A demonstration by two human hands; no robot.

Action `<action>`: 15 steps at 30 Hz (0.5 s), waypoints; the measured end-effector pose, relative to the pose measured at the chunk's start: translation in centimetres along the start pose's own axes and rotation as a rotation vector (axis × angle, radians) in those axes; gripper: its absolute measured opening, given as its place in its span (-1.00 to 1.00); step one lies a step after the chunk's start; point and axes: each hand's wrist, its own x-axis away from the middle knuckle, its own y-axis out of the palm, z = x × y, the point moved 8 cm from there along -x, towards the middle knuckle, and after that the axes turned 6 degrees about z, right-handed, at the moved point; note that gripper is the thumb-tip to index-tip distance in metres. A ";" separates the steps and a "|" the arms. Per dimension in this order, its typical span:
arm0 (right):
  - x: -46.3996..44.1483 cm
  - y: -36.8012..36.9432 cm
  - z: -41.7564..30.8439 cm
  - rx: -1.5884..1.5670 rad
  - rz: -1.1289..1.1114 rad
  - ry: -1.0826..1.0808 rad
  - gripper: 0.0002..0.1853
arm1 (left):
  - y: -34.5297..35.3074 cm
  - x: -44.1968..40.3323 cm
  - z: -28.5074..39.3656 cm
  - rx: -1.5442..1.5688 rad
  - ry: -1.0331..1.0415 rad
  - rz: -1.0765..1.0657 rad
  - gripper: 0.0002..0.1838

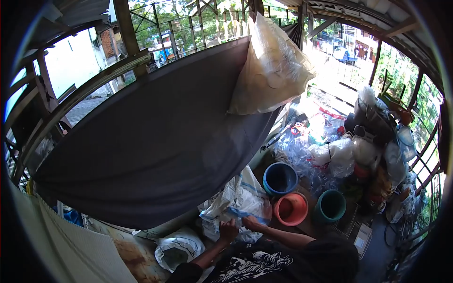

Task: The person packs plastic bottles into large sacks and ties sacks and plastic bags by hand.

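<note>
The white sack (244, 199) is stretching from near to far, just beyond the left hand (229, 231) and right hand (252, 223), both resting at its near part; whether their fingers are gripping, I cannot tell.

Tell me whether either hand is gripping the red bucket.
No, the left hand and right hand are at the blue-striped sack, apart from the red bucket.

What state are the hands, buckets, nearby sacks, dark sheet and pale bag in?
Left hand, at the white sack, grip unclear
Right hand, at the same sack, grip unclear
White sack, crumpled
Second sack, mouth open
Blue bucket, upright, open-topped
Red bucket, upright, open-topped
Green bucket, upright, open-topped
Dark sheet, hanging, spread
Pale bag, bulging
</note>
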 end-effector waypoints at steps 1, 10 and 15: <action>0.5 -1.3 -1.8 0.281 0.276 -0.374 -0.90 | 0.5 0.5 0.4 -0.015 -0.095 -0.044 -0.61; 3.3 -1.6 -2.7 0.613 0.571 -0.743 -0.75 | 8.7 3.1 0.4 0.631 -0.460 -0.558 -0.79; 2.3 -2.3 -3.6 0.386 0.239 -0.570 -0.77 | 5.6 3.7 1.4 1.096 -0.560 -0.700 -0.84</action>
